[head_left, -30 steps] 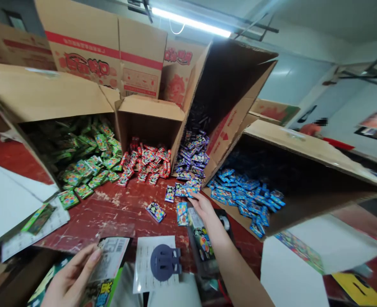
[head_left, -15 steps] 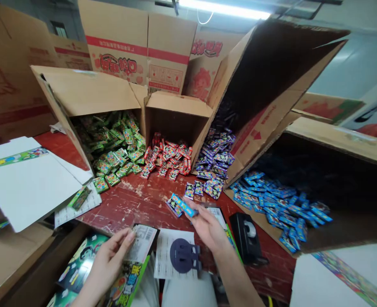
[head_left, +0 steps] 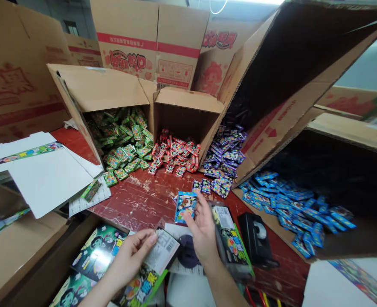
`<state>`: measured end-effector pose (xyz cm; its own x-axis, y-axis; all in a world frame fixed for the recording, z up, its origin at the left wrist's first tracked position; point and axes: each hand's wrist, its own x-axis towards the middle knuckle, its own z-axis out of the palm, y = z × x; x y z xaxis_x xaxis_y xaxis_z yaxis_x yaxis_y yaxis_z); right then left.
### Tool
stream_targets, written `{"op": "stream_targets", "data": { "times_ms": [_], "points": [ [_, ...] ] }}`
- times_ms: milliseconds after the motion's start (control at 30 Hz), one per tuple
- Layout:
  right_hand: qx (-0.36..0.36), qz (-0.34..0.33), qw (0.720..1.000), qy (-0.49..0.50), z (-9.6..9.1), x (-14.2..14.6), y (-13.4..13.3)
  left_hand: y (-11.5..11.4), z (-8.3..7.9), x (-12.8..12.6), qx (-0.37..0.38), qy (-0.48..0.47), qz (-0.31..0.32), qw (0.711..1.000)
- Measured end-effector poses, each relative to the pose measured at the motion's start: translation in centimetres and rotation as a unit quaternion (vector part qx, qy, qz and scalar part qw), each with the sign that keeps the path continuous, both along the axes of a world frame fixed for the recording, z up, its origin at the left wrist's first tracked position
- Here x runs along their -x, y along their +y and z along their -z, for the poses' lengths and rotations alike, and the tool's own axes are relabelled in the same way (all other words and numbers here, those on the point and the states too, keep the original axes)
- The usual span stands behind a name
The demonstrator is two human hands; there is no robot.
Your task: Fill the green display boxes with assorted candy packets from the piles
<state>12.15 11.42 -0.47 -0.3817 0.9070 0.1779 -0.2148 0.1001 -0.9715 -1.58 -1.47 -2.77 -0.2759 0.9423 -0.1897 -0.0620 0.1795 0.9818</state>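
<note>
My right hand (head_left: 204, 232) pinches a small blue candy packet (head_left: 186, 207) between thumb and fingers, its printed face toward me. My left hand (head_left: 132, 253) grips the top edge of a black-and-green candy package (head_left: 140, 285) with a white barcode label near its top. A similar package (head_left: 231, 238) lies right of my right wrist. Under and between my hands, a dark round object (head_left: 188, 251) rests on a white printed sheet, partly hidden. Just beyond the blue packet, several purple candy packets (head_left: 220, 186) lie on the red table (head_left: 137, 200).
Tipped cartons hold green packets (head_left: 121, 140), red packets (head_left: 177, 151), purple packets and blue packets (head_left: 284, 200). A black tape dispenser (head_left: 257, 241) stands at right. White card sheets (head_left: 47, 179) lie at left, above an open carton with green printed packages (head_left: 99, 251).
My right hand has turned the blue packet from its narrow side to its broad face. My left hand has moved right with the package, nearer the right hand. The head view has shifted slightly.
</note>
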Motion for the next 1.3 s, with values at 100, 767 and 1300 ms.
{"op": "stream_targets", "data": {
  "times_ms": [100, 767, 1300],
  "points": [
    [-0.061, 0.009, 0.997, -0.057, 1.0, -0.6, -0.6, 0.3, -0.2, -0.3, -0.004, 0.003, -0.012, 1.000],
    [-0.173, -0.322, 0.883, -0.296, -2.6, -0.9, 2.8, 0.8, 2.0, -2.0, 0.009, -0.040, 0.002, 0.999],
    [-0.122, 0.111, 0.929, -0.332, 7.2, -4.5, 7.7, -2.5, 1.5, 1.2, 0.009, -0.020, -0.164, 0.986]
  ]
}}
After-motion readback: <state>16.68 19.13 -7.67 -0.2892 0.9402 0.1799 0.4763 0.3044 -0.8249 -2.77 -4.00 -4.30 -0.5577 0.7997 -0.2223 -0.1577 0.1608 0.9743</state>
